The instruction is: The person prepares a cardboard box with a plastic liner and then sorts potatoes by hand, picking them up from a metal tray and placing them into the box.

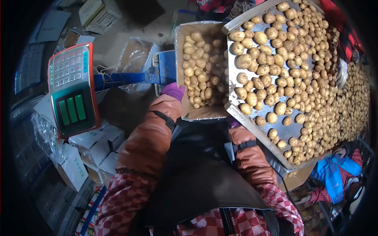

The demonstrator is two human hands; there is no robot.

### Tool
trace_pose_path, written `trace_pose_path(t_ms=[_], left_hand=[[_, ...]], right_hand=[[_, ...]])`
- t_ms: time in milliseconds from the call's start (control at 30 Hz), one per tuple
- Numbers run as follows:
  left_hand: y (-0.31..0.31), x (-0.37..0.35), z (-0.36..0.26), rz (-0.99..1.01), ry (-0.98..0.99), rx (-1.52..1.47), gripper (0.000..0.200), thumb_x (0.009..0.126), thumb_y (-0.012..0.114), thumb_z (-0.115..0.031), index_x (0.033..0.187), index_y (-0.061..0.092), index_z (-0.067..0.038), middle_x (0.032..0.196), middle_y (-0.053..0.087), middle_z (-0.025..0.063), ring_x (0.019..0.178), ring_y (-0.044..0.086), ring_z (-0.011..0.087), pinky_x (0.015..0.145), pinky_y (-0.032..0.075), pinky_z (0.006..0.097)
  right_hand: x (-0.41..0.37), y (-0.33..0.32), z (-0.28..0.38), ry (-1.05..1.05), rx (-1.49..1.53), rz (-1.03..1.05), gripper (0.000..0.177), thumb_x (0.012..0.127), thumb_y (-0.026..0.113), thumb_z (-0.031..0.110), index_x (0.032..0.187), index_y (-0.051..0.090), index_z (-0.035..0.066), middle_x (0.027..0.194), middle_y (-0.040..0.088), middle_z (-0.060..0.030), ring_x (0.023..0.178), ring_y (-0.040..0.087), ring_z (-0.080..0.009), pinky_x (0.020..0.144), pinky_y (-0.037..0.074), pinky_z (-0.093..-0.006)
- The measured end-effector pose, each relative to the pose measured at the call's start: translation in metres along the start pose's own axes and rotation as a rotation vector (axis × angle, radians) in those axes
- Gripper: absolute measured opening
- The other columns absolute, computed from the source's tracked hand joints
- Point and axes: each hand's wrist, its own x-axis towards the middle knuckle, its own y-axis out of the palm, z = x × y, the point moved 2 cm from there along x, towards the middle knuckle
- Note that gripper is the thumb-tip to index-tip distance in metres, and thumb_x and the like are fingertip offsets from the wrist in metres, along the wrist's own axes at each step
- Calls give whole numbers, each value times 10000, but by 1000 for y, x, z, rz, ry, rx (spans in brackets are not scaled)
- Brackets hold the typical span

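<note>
A lined cardboard box (204, 114) stands in front of me, partly filled with potatoes (200, 63). My left hand (173, 91), in a purple glove, is against the left wall of the box near its front corner; its fingers are mostly hidden. Only a sliver of purple shows of my right hand (234, 123), at the box's front right corner beneath the lip of the metal table, so its fingers are out of sight. Beside the box, that sloped metal table (236, 83) carries a large spread of potatoes (280, 82).
Left of the box is a scale with a red-framed display (73, 92), carried on a blue post (122, 79). White cartons (75, 165) and clear plastic film lie at lower left. A crate (103, 20) sits farther back. Another person in a blue vest (334, 179) is at lower right.
</note>
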Motion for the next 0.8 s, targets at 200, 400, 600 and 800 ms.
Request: trace_pose_path(t_ms=[200, 400, 600, 800], left_hand=[[-28, 13, 36, 77, 62, 93, 610, 806, 636, -486, 1267, 550, -96, 1160, 623, 233, 1061, 604, 403, 910, 478, 471], [-44, 17, 77, -88, 135, 70, 584, 809, 632, -438, 1238, 567, -47, 1120, 641, 245, 1004, 636, 402, 887, 499, 468], [2, -81, -36, -50, 207, -28, 501, 819, 615, -436, 1163, 605, -73, 1074, 654, 232, 963, 645, 400, 856, 505, 491], [-17, -63, -7, -196, 53, 94, 361, 844, 587, -418, 1043, 633, -121, 887, 680, 185, 869, 651, 397, 763, 508, 521]], right_hand=[[32, 39, -42, 1623, -381, -708, 423, 832, 604, 507, 879, 614, 87, 798, 595, -184, 758, 587, -392, 680, 428, -499], [63, 65, -70, 1562, -370, -841, 486, 821, 615, 530, 957, 681, 69, 885, 668, -223, 845, 633, -421, 742, 499, -503], [-35, 44, -31, 1693, -489, -703, 479, 829, 616, 516, 994, 663, 69, 901, 669, -214, 853, 637, -407, 747, 503, -493], [-17, 26, -53, 1660, -460, -659, 474, 838, 616, 501, 1030, 645, 69, 918, 670, -204, 861, 641, -393, 752, 506, -482]])
